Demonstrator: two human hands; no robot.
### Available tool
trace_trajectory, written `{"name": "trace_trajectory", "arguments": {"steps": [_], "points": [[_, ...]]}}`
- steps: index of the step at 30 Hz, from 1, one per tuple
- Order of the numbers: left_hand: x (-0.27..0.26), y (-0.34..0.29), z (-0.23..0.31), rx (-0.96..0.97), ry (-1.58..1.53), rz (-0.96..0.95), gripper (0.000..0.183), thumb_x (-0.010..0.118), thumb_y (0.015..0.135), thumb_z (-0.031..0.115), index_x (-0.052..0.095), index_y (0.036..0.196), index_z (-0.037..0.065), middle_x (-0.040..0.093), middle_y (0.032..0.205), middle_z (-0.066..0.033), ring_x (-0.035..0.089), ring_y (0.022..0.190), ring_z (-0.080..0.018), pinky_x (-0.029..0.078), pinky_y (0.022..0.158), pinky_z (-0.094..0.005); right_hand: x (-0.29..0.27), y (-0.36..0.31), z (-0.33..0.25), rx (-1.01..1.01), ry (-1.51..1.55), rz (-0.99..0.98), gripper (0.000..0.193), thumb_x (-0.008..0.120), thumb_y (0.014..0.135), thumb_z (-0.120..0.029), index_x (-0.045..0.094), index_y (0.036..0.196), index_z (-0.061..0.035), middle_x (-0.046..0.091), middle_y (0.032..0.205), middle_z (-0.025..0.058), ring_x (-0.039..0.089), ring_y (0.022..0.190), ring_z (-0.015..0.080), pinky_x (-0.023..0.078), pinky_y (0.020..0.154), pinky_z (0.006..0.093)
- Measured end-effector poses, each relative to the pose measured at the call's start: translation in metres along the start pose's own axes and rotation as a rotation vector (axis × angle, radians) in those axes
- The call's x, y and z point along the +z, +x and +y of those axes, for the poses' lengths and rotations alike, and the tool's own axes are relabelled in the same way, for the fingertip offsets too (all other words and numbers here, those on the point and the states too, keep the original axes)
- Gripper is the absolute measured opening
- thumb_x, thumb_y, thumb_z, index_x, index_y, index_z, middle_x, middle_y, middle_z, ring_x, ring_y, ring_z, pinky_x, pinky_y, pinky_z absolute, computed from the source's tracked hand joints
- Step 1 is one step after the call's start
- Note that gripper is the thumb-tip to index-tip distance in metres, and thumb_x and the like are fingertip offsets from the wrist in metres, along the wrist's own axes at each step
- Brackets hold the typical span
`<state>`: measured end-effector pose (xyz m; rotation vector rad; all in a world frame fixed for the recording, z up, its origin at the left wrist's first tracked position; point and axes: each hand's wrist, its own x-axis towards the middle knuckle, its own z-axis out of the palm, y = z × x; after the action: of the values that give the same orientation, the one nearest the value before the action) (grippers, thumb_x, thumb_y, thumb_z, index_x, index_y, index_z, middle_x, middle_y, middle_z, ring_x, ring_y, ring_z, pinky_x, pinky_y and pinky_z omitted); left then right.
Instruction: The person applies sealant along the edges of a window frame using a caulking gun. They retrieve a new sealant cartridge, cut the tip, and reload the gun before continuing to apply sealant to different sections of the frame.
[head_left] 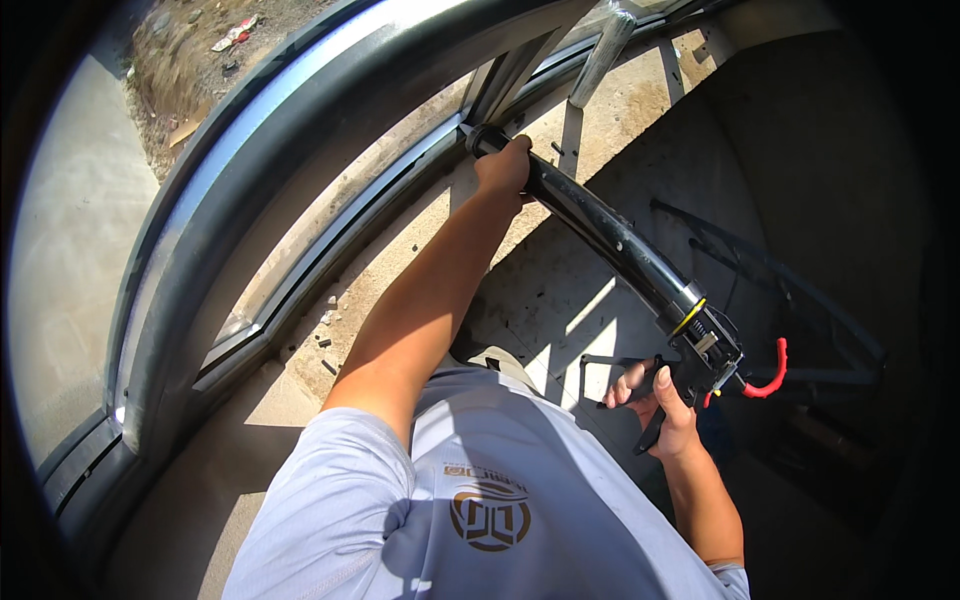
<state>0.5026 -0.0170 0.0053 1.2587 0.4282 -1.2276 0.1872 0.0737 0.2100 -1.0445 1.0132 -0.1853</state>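
Note:
A long black caulking gun (612, 240) slants from the upper middle down to the right. My left hand (505, 170) wraps round its barrel near the front end. At the rear, my right hand (668, 408) grips the black handle and trigger, below a yellow ring and a red hooked rod end (770, 378). The short nozzle (466, 129) points at the inner corner of the dark window frame (385, 212), where an upright bar meets the lower rail. Whether the tip touches the frame, I cannot tell.
A dusty sill (392, 268) with small crumbs and black bits runs along the window. A wrapped, tube-like post (602, 58) stands at the far end. To the right, a dark metal stand (800, 300) lies in shadow. Outside are bare ground and litter.

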Motion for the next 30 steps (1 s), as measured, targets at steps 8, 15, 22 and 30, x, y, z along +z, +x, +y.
{"name": "trace_trajectory", "arguments": {"steps": [8, 15, 22, 30], "points": [[-0.008, -0.008, 0.001, -0.017, -0.001, 0.036, 0.043, 0.07, 0.09, 0.031, 0.06, 0.115, -0.002, 0.066, 0.095, -0.0112, 0.07, 0.081, -0.026, 0.059, 0.077, -0.0481, 0.0, -0.003, 0.001, 0.027, 0.041, -0.04, 0.048, 0.057, 0.102, -0.052, 0.058, 0.097, -0.0044, 0.059, 0.081, 0.012, 0.06, 0.082, 0.0277, 0.049, 0.084, 0.0443], [-0.016, -0.018, 0.002, -0.035, 0.007, 0.054, 0.048, 0.07, 0.089, 0.032, 0.058, 0.12, -0.002, 0.067, 0.101, -0.0118, 0.07, 0.086, -0.0261, 0.057, 0.082, -0.0495, 0.002, -0.007, -0.001, 0.054, 0.054, -0.047, 0.046, 0.058, 0.102, -0.051, 0.058, 0.096, -0.0053, 0.057, 0.079, 0.0106, 0.059, 0.081, 0.0262, 0.049, 0.082, 0.0434], [-0.023, -0.023, 0.001, -0.032, 0.008, 0.082, 0.049, 0.071, 0.088, 0.033, 0.056, 0.12, -0.001, 0.066, 0.098, -0.0113, 0.069, 0.084, -0.0249, 0.055, 0.075, -0.047, 0.006, -0.011, -0.001, 0.055, 0.091, 0.018, 0.042, 0.066, 0.1, -0.045, 0.06, 0.093, -0.0039, 0.058, 0.078, 0.01, 0.061, 0.077, 0.025, 0.052, 0.074, 0.0422], [-0.032, -0.028, 0.0, -0.024, -0.017, 0.083, 0.046, 0.07, 0.087, 0.032, 0.055, 0.117, 0.001, 0.066, 0.095, -0.0101, 0.069, 0.08, -0.0235, 0.054, 0.071, -0.0458, 0.007, -0.014, -0.005, 0.091, 0.085, -0.005, 0.041, 0.066, 0.1, -0.045, 0.059, 0.094, -0.0042, 0.058, 0.077, 0.0108, 0.06, 0.077, 0.0254, 0.052, 0.074, 0.0419]]}}
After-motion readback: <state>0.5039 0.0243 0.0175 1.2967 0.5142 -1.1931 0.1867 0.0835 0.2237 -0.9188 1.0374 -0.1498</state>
